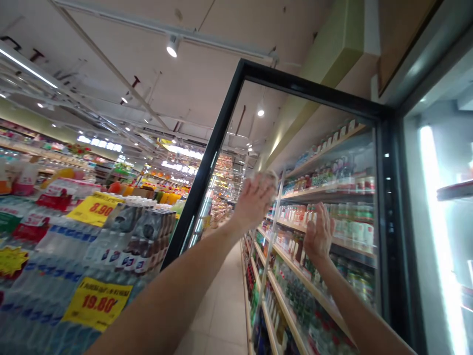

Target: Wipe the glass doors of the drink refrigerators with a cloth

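Two hands press the upright glass door (295,123): left hand (254,199) higher, over a blurred pale wad (272,175), grasp unclear; right hand (318,231) lower, hinge-side, fingers spread flat.

To your left stand stacked packs of bottled water (55,256), with a yellow price tag (96,303) reading 19.80 low on the stack. A second yellow tag (95,209), reading 8.90, sits higher up. Just beside them are dark-capped bottles (148,231). Ahead of you a tiled aisle floor (221,305) runs beside long shelves (295,268) crowded with drinks. A track spotlight (172,47) shines overhead. At your far right a bright light strip (439,236) glows inside the cooler.
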`<state>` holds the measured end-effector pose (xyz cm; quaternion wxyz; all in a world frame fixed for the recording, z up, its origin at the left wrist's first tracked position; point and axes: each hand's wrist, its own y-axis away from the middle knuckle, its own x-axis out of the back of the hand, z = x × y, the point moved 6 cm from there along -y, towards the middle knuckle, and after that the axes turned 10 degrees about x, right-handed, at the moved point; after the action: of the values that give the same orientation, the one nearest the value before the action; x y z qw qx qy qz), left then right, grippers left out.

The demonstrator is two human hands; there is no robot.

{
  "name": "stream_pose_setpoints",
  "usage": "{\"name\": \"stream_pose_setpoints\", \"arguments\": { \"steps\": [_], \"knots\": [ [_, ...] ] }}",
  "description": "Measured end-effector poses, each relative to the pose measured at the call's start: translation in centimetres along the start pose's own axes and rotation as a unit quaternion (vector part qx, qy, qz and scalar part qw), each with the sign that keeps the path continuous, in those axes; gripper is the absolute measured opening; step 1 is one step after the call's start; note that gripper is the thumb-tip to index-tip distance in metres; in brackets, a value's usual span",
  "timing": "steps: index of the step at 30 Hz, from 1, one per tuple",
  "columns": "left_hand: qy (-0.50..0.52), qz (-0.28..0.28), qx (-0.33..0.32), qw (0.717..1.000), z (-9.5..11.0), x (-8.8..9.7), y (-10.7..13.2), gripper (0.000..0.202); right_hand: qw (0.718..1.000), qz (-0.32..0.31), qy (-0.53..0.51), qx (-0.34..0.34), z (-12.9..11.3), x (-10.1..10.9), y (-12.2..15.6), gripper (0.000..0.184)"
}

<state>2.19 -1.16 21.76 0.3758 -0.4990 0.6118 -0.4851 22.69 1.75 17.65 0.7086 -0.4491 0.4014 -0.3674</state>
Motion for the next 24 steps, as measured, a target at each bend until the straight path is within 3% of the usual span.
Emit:
{"name": "stream_pose_setpoints", "arguments": {
  "steps": [2, 4, 5, 9, 10, 11, 14, 16, 17, 19, 20, 22, 23, 24],
  "knots": [
    [0.016, -0.034, -0.158, 0.987, 4.0, -1.0, 2.2, 0.045, 1.0, 0.008, 0.0, -0.012, 0.2, 0.1, 0.0, 0.054],
    [0.021, -0.055, -0.226, 0.972, 5.6, -1.3, 3.0, 0.044, 1.0, 0.008, 0.004, -0.015, 0.3, 0.2, 0.1, 0.054],
    [0.017, -0.056, -0.202, 0.978, 5.2, -1.2, 2.4, 0.045, 1.0, 0.008, 0.007, -0.014, 0.3, 0.2, 0.0, 0.055],
    [-0.008, -0.031, 0.04, 0.999, 1.1, -0.5, -0.9, 0.048, 1.0, -0.009, 0.015, 0.008, 0.0, 0.0, 0.0, 0.056],
    [-0.006, -0.03, 0.047, 0.998, 1.3, -0.7, -0.9, 0.049, 1.0, -0.014, 0.015, 0.009, 0.0, -0.1, 0.0, 0.056],
    [0.002, -0.034, 0.01, 0.999, 2.4, -1.0, -0.3, 0.049, 1.0, -0.015, 0.012, 0.009, 0.0, -0.1, 0.0, 0.056],
    [0.038, -0.063, -0.202, 0.977, 7.1, -2.3, 2.6, 0.046, 1.0, -0.001, -0.004, 0.002, 0.2, -0.1, 0.2, 0.056],
    [0.044, -0.07, -0.252, 0.964, 7.9, -2.6, 3.0, 0.044, 1.0, 0.018, -0.013, -0.007, 0.4, 0.1, 0.3, 0.055],
    [0.038, -0.066, -0.222, 0.972, 7.1, -2.4, 2.2, 0.044, 0.999, 0.025, -0.016, -0.011, 0.5, 0.2, 0.3, 0.055],
    [0.018, -0.048, -0.094, 0.994, 3.8, -1.7, -0.2, 0.047, 0.999, 0.031, -0.017, -0.016, 0.5, 0.3, 0.3, 0.055],
    [0.006, -0.037, -0.011, 0.999, 1.8, -1.2, -1.2, 0.048, 0.999, 0.029, -0.016, -0.015, 0.5, 0.3, 0.2, 0.055],
    [-0.01, -0.014, 0.096, 0.995, -0.9, -0.3, -1.4, 0.049, 1.0, 0.018, -0.011, -0.011, 0.3, 0.2, 0.1, 0.055],
    [-0.013, -0.009, 0.1, 0.995, -1.3, -0.1, -0.8, 0.049, 1.0, 0.011, -0.008, -0.01, 0.3, 0.2, 0.0, 0.054],
    [-0.011, -0.012, 0.061, 0.998, -1.0, -0.1, 0.2, 0.049, 1.0, 0.006, -0.007, -0.007, 0.2, 0.2, 0.0, 0.054]
  ]
}}
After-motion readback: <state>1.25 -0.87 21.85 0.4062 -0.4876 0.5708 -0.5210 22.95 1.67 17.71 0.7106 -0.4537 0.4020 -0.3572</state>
